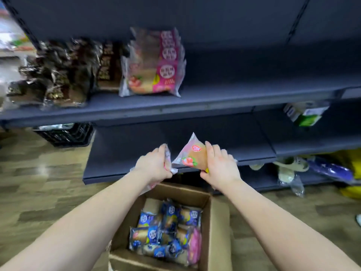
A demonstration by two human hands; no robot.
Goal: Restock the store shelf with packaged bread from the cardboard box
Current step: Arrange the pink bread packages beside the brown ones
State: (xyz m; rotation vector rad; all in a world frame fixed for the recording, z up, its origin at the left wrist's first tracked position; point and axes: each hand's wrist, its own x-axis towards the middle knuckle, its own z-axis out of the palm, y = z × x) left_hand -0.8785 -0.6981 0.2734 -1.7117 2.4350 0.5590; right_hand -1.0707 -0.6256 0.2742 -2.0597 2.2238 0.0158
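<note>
A pink-labelled bread pack [192, 156] is held by the right hand [220, 165]. The fingers [210, 150] are curled over its right edge and the thumb is set beneath, so that the pack is tilted with one corner pointing up. A second bread pack [168, 160], seen edge-on, is gripped by the left hand [154, 167], the fingers of which are wrapped round the wrapper. The two packs are held just beside each other, above the far end of the cardboard box [214, 222] and in front of the lower shelf [136, 149], whose dark board is seen behind the hands. The box is set on the wood-patterned floor [39, 182] with its top open. Blue-wrapped bread packs [162, 231] are heaped loosely in it, and one pink pack [195, 245] is lodged against its right wall. On the upper shelf [234, 94] a row of pink-labelled packs [154, 71] is stood upright, one behind another. Just to the left of that row, dark-wrapped packages [58, 75] are piled, though they are blurred. A black crate [64, 133] is seen beneath the upper shelf at the left. A green and white carton [306, 114] is seen at the right, below the upper shelf. The items at the lower right are too blurred to be told apart.
</note>
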